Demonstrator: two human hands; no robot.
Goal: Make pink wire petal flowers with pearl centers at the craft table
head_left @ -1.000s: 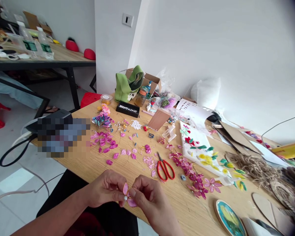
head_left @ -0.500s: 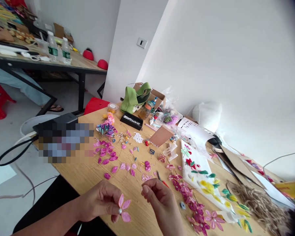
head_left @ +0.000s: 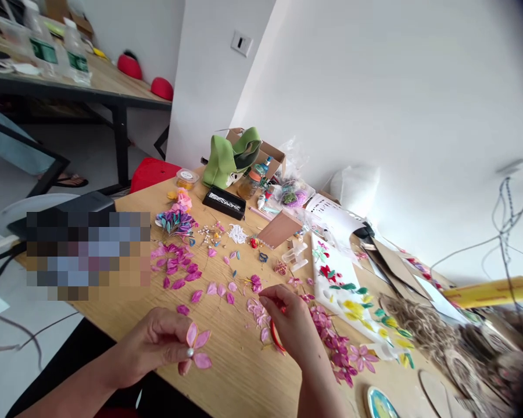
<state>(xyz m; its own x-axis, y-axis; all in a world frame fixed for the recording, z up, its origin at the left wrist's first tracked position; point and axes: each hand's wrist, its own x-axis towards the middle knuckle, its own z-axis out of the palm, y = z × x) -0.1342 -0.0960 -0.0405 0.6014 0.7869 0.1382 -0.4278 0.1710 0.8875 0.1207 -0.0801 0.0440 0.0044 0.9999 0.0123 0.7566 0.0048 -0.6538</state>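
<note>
Left of the curved red handle point(head_left: 274, 336), our left hand point(head_left: 154, 343) pinches a translucent pink pearl-centred flower point(head_left: 191, 352), petals fanning toward the handle and our nearer right hand point(head_left: 290, 323), its grip unclear.

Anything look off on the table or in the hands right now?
Nothing looks clearly spilled or broken. The flower in the left hand looks lopsided: its three visible petals fan out on one side of the pearl, though fingers may hide others.
</note>
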